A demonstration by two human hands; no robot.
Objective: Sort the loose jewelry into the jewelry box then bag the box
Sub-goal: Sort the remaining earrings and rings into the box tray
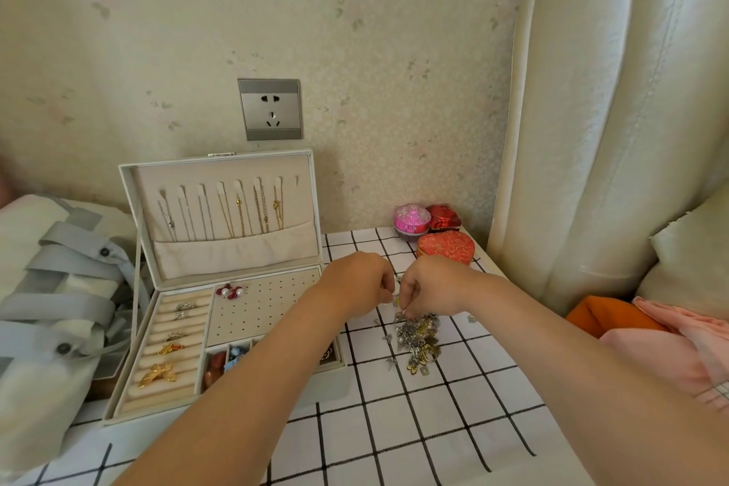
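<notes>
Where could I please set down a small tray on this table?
The near checked cloth, in front of the jewelry pile and right of the jewelry box, is bare. The back corner is crowded with three small containers, and the pile fills the middle.

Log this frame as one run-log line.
step: sorting | left hand: pinches small piece | right hand: pinches same piece over jewelry pile | jewelry box: open | bag: beside box

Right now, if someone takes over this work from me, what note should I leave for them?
Left hand and right hand: both pinch a small piece at the loose pile's far edge.
Jewelry box open, left of the pile; bag beside it.
Done: necklaces in lid, rings, earrings placed.
Left: sort the pile, shut the box, bag it.
</notes>
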